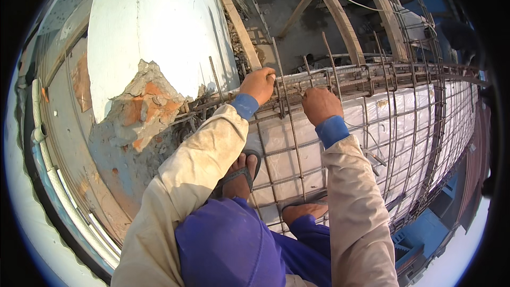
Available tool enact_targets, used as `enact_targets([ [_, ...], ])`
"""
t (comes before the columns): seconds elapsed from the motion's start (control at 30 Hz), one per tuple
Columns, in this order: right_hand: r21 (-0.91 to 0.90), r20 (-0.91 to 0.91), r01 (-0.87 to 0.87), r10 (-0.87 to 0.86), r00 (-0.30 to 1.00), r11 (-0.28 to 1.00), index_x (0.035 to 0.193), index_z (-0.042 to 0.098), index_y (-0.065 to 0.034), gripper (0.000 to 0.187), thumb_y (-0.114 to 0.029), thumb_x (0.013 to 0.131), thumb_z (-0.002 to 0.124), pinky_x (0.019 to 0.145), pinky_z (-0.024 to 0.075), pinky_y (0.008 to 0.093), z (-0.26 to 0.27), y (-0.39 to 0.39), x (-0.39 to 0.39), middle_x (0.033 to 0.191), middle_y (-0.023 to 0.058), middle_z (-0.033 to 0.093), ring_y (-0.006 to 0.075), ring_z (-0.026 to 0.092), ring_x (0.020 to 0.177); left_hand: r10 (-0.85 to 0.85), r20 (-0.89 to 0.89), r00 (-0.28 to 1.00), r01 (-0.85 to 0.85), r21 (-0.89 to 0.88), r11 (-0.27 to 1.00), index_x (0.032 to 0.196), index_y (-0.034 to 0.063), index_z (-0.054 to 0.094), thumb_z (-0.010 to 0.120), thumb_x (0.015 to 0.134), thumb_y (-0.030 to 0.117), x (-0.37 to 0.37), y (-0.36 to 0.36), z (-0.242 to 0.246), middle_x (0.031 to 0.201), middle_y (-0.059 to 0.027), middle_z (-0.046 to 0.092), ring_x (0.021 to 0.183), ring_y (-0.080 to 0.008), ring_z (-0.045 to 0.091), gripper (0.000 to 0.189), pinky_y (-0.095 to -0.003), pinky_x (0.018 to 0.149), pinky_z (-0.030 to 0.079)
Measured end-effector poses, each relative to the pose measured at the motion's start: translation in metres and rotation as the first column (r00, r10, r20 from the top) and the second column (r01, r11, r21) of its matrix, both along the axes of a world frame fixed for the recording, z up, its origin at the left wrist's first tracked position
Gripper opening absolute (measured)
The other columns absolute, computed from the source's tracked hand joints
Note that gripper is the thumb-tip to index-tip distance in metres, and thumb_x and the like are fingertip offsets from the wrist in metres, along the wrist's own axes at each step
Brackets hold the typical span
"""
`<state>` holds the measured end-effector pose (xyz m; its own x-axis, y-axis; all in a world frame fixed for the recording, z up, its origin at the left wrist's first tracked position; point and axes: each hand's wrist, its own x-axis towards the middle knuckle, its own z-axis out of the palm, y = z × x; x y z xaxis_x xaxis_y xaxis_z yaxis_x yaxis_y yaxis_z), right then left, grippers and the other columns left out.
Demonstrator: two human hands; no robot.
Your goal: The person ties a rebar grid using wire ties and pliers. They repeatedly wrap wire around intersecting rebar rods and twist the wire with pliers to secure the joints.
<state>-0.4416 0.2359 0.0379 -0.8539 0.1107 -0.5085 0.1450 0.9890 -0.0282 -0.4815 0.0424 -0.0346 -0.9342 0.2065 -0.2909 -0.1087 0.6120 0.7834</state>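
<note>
My left hand (pixel 259 85) is curled at the long rebar cage (pixel 354 75), close beside an upright rebar rod (pixel 277 61). Its fingertips are turned away, so whatever they may grip is hidden. To its right, my right hand (pixel 323 105) is bent into a fist over the cage's near bars. Its fingers are also hidden, and I cannot tell if something is in them. A rebar mesh (pixel 299 155) spreads below both hands over sheeting-covered panels (pixel 342 123). Beyond my right forearm, a hand tool with two handles (pixel 374 157), apparently pincers, rests on the mesh.
My sandalled feet (pixel 243 171) stand on the mesh. At left rises a white wall (pixel 159 28) with broken plaster and exposed brick (pixel 147 103). Timber props (pixel 338 20) stand beyond the cage, over a lower level. Rod ends stick up along the cage. A pale cable (pixel 350 0) crosses above.
</note>
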Motion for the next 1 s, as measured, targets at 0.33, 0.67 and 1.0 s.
enact_targets([
  [0.33,0.096,0.213,-0.360,0.334,0.918,0.928,0.108,0.080,-0.0071,0.025,-0.012,0.093,0.061,0.089,0.0616,0.0429,0.019,-0.023,-0.069,0.113,0.0152,0.077,0.0337,0.075,0.108,-0.280,0.123,0.952,0.285,-0.027,0.958,0.112,0.0045,0.072,0.054,0.105,0.028,-0.022,0.006,-0.043,0.102,-0.0216,0.073,0.093,-0.0400,0.069,0.031,-0.0470,0.083,0.053],
  [0.67,0.046,0.156,-0.290,0.280,0.947,0.956,0.106,0.080,-0.0073,0.027,-0.020,0.097,0.059,0.088,0.0612,0.0461,-0.017,-0.028,-0.051,0.109,0.0177,0.077,0.0351,0.075,0.106,-0.316,0.164,0.935,0.322,-0.008,0.947,0.117,0.0045,0.073,0.058,0.103,0.029,-0.029,-0.001,-0.042,0.103,-0.0205,0.074,0.087,-0.0333,0.070,0.032,-0.0428,0.082,0.053],
  [1.0,-0.152,-0.108,0.333,-0.351,0.930,0.931,0.102,0.077,-0.0038,0.029,-0.026,0.097,0.060,0.089,0.0593,0.0501,-0.041,-0.036,-0.003,0.103,0.0227,0.076,0.0419,0.074,0.099,-0.211,0.241,0.947,0.187,0.118,0.975,0.120,0.0045,0.074,0.062,0.101,0.037,-0.028,-0.006,-0.028,0.096,-0.0187,0.074,0.090,-0.0287,0.070,0.040,-0.0424,0.083,0.052],
])
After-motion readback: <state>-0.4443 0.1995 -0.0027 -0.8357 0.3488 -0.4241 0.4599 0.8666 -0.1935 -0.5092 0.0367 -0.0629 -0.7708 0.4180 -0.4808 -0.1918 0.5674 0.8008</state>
